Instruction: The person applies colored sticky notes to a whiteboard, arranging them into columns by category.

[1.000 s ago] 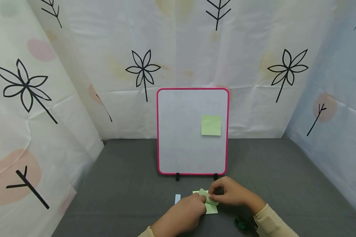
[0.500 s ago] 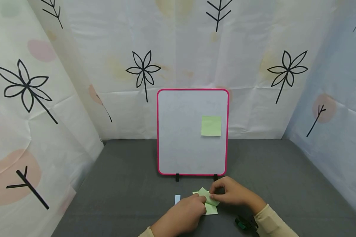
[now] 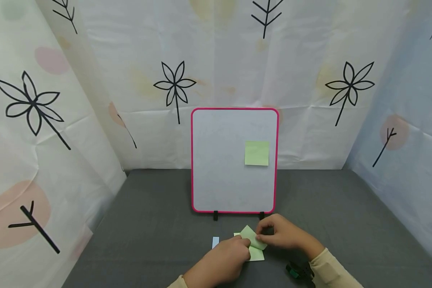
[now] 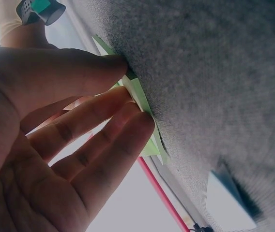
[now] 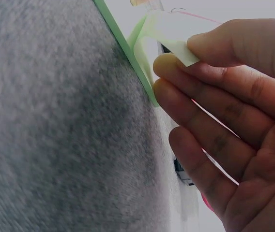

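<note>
A pad of light green sticky notes (image 3: 256,255) lies on the grey table before the whiteboard. My left hand (image 3: 221,258) holds the pad at its left side; in the left wrist view the thumb and fingertips grip its edge (image 4: 140,94). The top sticky note (image 3: 249,234) is partly lifted and bends up from the pad. My right hand (image 3: 286,235) pinches its corner between thumb and forefinger, and in the right wrist view the note (image 5: 164,36) curls away from the stack. The left fingers cover part of the pad.
The pink-framed whiteboard (image 3: 219,168) stands on black feet behind the hands, with one green sticky note (image 3: 257,153) on it. A small pale blue piece (image 3: 215,242) sits left of the pad. A black and green device (image 3: 294,272) is by the right wrist. Patterned cloth (image 3: 216,52) hangs behind.
The right hand has shifted slightly to the right, drawing the top note's corner with it. The note is turned and raised a little more. The left hand stays in place.
</note>
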Tool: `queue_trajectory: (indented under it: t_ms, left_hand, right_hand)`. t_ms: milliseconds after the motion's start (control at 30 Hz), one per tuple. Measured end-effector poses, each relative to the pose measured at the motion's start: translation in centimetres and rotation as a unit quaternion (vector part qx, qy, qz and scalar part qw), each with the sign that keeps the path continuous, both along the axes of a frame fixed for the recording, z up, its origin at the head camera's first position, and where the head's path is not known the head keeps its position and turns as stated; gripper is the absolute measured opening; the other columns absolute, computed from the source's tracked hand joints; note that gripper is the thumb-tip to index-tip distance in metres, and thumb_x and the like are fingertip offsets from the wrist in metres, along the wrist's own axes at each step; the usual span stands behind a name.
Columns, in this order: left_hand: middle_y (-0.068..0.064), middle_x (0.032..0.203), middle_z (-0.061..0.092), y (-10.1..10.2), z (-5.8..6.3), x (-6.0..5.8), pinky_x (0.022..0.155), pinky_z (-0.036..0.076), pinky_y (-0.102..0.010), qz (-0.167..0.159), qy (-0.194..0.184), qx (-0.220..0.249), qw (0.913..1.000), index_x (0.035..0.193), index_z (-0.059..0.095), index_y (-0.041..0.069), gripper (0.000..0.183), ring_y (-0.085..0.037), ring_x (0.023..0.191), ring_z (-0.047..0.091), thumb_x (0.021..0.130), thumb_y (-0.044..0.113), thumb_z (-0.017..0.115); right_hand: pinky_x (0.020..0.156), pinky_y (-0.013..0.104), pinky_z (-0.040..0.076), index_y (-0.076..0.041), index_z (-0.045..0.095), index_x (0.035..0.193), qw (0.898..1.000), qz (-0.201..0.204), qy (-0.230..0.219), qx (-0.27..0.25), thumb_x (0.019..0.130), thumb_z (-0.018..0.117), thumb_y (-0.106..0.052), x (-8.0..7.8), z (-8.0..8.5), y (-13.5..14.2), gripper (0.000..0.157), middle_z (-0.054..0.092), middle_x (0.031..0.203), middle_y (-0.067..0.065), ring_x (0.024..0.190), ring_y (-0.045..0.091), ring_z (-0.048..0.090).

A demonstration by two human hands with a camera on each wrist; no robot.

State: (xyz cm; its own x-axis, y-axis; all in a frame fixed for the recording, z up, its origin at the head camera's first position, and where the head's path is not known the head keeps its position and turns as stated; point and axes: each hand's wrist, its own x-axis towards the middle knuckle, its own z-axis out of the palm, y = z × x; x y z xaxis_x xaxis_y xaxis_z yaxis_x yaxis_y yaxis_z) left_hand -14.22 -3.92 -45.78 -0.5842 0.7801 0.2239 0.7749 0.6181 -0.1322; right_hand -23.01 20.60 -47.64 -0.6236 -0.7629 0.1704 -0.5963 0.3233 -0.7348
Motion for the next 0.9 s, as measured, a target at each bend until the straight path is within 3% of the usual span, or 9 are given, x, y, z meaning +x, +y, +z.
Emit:
queue_trajectory:
  t_ms: [633, 900]
  left_hand:
    - [0.01, 0.071, 0.048, 0.01, 0.05, -0.05, 0.051, 0.024, -0.016, -0.005, 0.01, 0.008, 0.9999, 0.058, 0.058, 0.025, 0.037, -0.007, 0.065, 0.045, 0.076, 0.005, 0.083]
    - [0.011, 0.071, 0.048, 0.03, 0.02, -0.01, 0.051, 0.023, -0.016, -0.006, 0.021, 0.011, 0.9997, 0.057, 0.056, 0.025, 0.038, -0.008, 0.064, 0.043, 0.075, 0.005, 0.083]
  right_hand:
    - [0.068, 0.022, 0.054, -0.019, 0.077, 0.093, 1.0, -0.001, -0.006, -0.002, 0.099, 0.074, -0.014, -0.13, 0.1, 0.3, 0.008, 0.072, 0.087, -0.011, 0.077, -0.005, 0.056]
    - [0.065, 0.021, 0.052, -0.019, 0.077, 0.092, 1.0, -0.005, 0.017, -0.011, 0.099, 0.075, -0.013, -0.2, 0.03, 0.45, 0.01, 0.073, 0.084, -0.008, 0.075, -0.007, 0.054]
